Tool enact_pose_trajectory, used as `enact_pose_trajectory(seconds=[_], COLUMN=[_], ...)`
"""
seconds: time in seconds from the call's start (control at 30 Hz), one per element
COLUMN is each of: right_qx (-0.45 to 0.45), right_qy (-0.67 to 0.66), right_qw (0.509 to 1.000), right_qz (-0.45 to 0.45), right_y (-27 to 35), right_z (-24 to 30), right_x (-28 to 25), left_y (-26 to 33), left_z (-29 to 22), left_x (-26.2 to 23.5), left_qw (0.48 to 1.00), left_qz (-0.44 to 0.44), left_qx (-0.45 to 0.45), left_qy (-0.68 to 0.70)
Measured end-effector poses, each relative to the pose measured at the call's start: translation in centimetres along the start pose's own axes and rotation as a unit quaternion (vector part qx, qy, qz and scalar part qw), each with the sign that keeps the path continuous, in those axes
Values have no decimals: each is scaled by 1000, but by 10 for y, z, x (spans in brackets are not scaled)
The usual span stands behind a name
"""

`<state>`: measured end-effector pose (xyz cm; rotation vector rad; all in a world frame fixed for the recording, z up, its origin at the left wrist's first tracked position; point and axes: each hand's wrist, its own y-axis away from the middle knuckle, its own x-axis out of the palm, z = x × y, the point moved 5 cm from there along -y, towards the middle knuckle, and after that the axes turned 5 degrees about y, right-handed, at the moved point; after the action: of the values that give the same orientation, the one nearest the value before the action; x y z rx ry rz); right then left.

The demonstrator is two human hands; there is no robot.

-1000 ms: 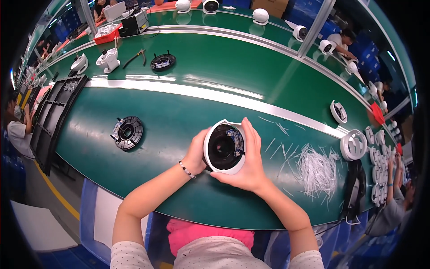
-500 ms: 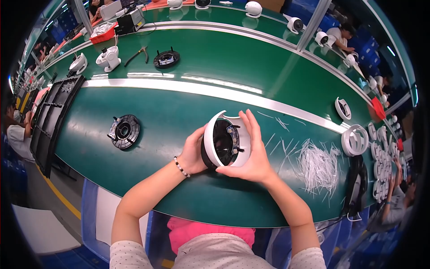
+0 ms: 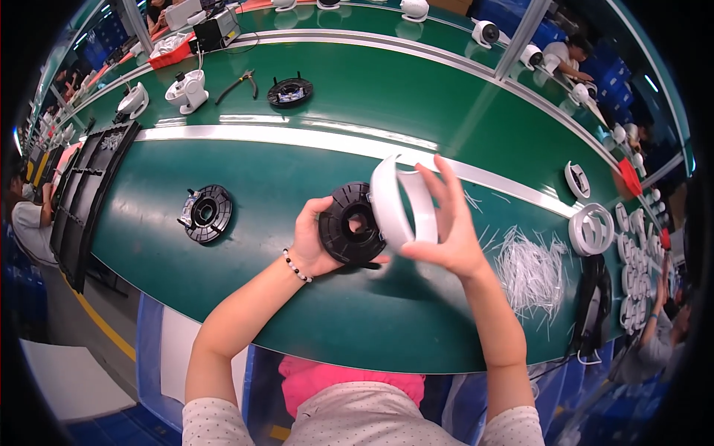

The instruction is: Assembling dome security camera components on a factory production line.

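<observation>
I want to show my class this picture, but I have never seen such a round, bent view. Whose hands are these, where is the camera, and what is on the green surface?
The camera sits on a person's head and looks down; its wide lens bends straight edges. The left hand holds a round black plastic disc. The right hand holds a white plastic ring beside it. Below them lies a long green work surface. On it sit another black round part, a heap of thin white strips and stacked white rings.
</observation>
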<state>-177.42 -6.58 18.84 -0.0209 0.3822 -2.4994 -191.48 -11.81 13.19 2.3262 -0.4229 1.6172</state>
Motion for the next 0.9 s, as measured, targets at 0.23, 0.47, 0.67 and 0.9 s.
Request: enact_pose_trajectory(seconds=[0.23, 0.47, 0.67, 0.9], right_qx=[-49, -136, -154, -188], right_qy=[239, 376, 377, 419], right_qw=[969, 916, 905, 884], right_qz=[35, 46, 124, -89], right_y=[12, 12, 4, 17], right_z=[-1, -1, 6, 4], right_x=[41, 48, 53, 37], left_y=[-6, -2, 4, -14], left_z=[6, 8, -1, 7], left_x=[1, 5, -5, 11], left_qw=[998, 999, 998, 999], left_qz=[-42, -22, -38, 7], left_qx=[39, 27, 17, 49], left_qy=[2, 8, -43, -20])
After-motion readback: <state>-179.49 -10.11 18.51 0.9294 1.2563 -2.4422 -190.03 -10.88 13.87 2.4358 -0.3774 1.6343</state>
